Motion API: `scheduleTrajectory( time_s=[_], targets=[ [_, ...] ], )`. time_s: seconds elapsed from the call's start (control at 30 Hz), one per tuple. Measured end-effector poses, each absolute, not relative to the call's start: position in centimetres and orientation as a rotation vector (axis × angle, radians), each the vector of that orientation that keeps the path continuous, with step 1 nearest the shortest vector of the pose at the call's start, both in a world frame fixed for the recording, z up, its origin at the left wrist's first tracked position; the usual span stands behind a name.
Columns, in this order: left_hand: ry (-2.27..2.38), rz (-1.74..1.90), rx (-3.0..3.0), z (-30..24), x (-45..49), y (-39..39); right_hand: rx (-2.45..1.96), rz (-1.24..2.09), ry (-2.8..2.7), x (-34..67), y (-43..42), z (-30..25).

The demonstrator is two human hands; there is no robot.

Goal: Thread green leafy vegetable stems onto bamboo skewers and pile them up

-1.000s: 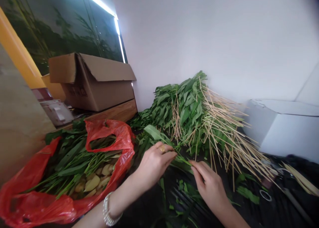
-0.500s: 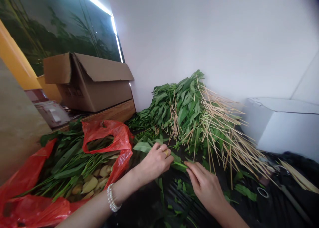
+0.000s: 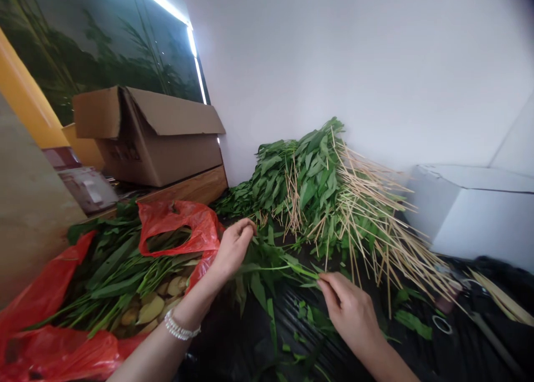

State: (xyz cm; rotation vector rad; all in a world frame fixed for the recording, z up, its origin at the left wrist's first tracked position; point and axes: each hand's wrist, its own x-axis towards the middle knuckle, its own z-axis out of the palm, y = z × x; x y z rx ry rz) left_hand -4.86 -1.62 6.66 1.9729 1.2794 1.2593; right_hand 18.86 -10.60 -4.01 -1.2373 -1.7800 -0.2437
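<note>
My right hand (image 3: 347, 307) pinches the end of a thin green stem (image 3: 279, 268) with leaves, held low over the black surface. My left hand (image 3: 233, 246) is closed on the leafy end of the same stem, beside the red plastic bag (image 3: 196, 229). A bead bracelet (image 3: 179, 327) is on my left wrist. Behind both hands lies a big heap of greens threaded on wooden skewers (image 3: 334, 198).
The red bag at left holds loose greens (image 3: 120, 273) and pale pieces (image 3: 146, 309). A cardboard box (image 3: 154, 134) stands on a wooden ledge at the back left. A white box (image 3: 475, 209) sits at right. Scissors (image 3: 454, 315) lie on the black sheet at right.
My left hand has slid left and up along the stem toward the red bag, stretching it out. My right hand has stayed almost where it was, still pinching the stem's end.
</note>
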Motion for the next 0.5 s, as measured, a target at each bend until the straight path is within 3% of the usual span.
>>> scheduleTrajectory(
  time_s=[0.5],
  targets=[
    [1.227,0.667,2.835,3.6,-1.6,-6.0,-1.168,-0.425,-1.815,18.7,-11.1,-3.3]
  ],
)
